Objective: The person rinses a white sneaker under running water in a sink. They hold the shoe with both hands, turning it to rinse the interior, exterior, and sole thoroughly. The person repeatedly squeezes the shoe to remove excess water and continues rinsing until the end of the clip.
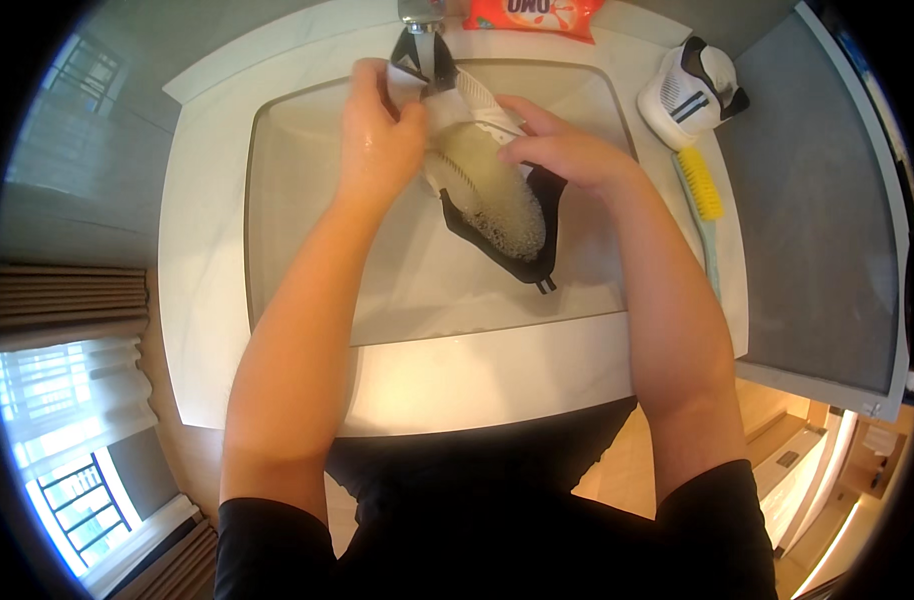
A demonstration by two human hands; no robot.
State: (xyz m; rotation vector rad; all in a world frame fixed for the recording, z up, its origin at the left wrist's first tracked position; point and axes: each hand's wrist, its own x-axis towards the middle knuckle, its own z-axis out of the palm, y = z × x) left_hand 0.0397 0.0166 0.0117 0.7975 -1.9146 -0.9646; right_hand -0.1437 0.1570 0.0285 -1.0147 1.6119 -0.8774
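A white and black shoe point(457, 112) is held over the sink basin point(307, 247), its opening up and filled with cloudy, foamy water. My left hand point(384, 135) grips the shoe's upper end on the left side, close under the faucet point(424, 16). Water runs from the faucet into that end. On the shoe's right side, my right hand point(550, 142) holds its edge with thumb and fingers. The black heel part with a pull tab points toward me. Some of my left fingers are hidden behind the shoe.
A second white and black shoe point(689, 94) stands on the counter at the right. Below it lies a scrub brush point(701, 187) with yellow bristles and a pale green handle. An orange-red OMO detergent packet point(532, 16) lies behind the basin. A grey panel point(809, 210) borders the right side.
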